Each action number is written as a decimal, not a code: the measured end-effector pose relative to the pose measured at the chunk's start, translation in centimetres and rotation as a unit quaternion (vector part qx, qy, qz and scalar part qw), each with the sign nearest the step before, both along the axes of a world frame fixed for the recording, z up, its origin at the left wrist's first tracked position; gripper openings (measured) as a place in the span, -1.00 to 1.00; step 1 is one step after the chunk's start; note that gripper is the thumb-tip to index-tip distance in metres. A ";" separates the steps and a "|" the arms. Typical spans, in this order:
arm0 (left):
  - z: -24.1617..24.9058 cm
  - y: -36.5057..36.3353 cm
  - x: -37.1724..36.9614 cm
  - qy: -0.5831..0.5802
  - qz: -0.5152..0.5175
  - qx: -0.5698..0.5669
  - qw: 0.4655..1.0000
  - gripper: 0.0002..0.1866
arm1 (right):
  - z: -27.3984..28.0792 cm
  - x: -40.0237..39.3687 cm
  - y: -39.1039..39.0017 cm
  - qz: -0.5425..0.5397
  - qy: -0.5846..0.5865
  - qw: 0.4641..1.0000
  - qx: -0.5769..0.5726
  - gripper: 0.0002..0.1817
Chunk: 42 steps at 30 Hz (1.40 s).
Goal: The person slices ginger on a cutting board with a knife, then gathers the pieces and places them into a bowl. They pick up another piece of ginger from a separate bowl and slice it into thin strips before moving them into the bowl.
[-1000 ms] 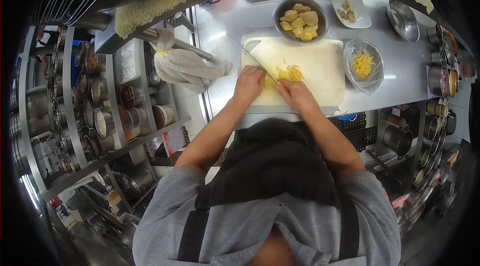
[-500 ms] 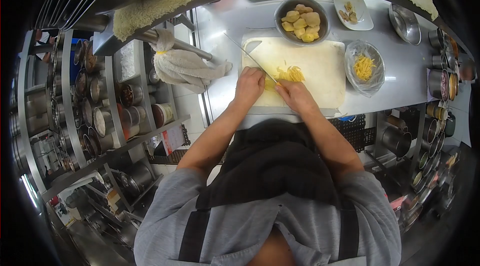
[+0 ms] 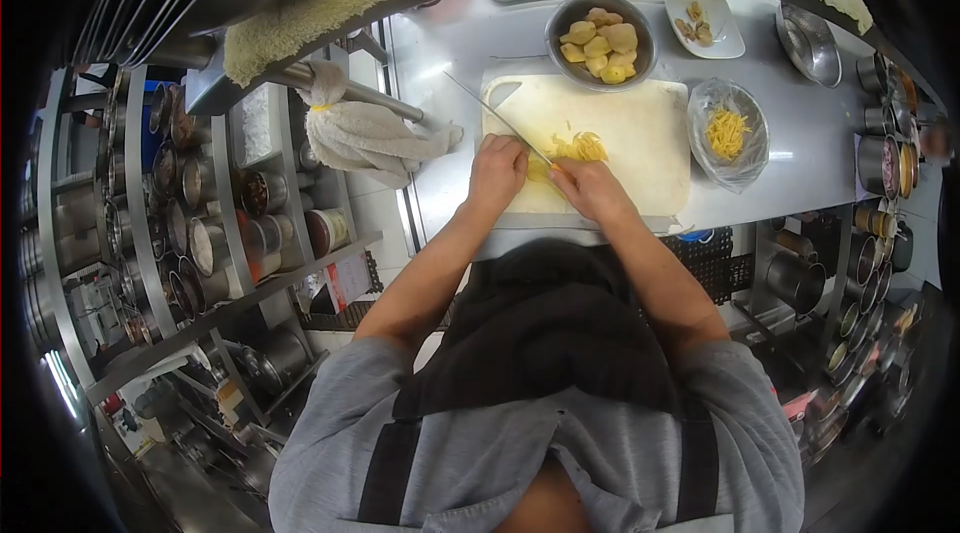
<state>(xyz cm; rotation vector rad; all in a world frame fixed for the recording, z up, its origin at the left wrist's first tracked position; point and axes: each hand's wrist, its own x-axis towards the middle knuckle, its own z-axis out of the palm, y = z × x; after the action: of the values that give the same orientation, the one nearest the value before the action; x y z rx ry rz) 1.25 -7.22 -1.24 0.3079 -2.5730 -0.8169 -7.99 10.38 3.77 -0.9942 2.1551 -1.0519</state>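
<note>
Steel counter (image 3: 450, 183); cutting board (image 3: 640, 148) between potato bowl (image 3: 600, 38) and hands; shreds bowl (image 3: 727, 131) beside.

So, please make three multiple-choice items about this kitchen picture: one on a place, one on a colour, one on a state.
1. Where is the metal bowl of peeled pieces?
A. beyond the cutting board
B. on the left shelf
C. on the floor

2. What colour are the cut strips on the board?
A. red
B. yellow
C. green

3. What is the left hand doing?
A. resting open on the counter
B. holding a towel
C. gripping the knife

Answers: 1 A, the bowl touches the board's far edge. 2 B, the strips look pale yellow. 3 C, the fingers are closed on the handle, blade pointing away.
</note>
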 end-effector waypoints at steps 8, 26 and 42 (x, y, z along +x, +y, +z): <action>0.4 -0.5 -0.1 -0.022 0.019 -0.004 1.000 -0.95 | -0.3 -0.3 -0.1 0.003 0.002 1.000 0.011 -0.72; 1.3 -0.4 -0.2 -0.045 -0.065 0.015 0.997 -0.91 | -0.7 -0.8 0.6 -0.085 -0.002 0.996 -0.035 -0.69; 2.9 0.4 1.7 -0.108 -0.160 -0.075 0.978 -0.71 | -0.7 3.2 6.3 -0.129 -0.060 0.990 -0.007 -0.66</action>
<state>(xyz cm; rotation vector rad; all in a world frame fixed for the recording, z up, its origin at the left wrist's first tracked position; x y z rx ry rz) 2.99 -6.77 1.64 -0.0725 -2.9185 -0.7222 -4.76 16.66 3.11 -0.6497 2.2193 -1.2137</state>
